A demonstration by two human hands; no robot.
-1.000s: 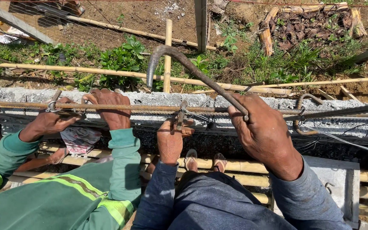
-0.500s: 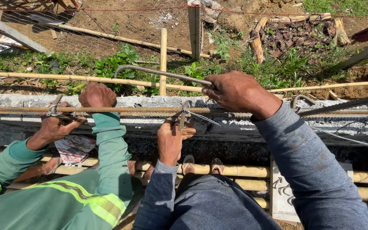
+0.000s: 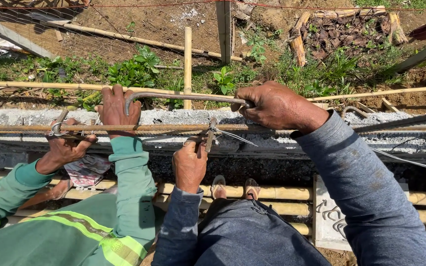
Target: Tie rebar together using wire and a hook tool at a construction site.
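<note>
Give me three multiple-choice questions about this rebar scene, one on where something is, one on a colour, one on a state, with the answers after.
1. Where is the left hand?
A. below the horizontal rebar, at the wire tie
B. on the upright bamboo pole
C. resting on a knee

2. What colour are the co-worker's sleeves?
A. red
B. green
C. white

3. How is the right hand holding the hooked metal tool?
A. lying open beside it
B. pinching its hooked end
C. closed around its straight end

Answers: 1 A, the fingers sit just under the bar at the tie. 2 B, both sleeves are green. 3 C, the fist wraps the straight end, with the hook far off.
</note>
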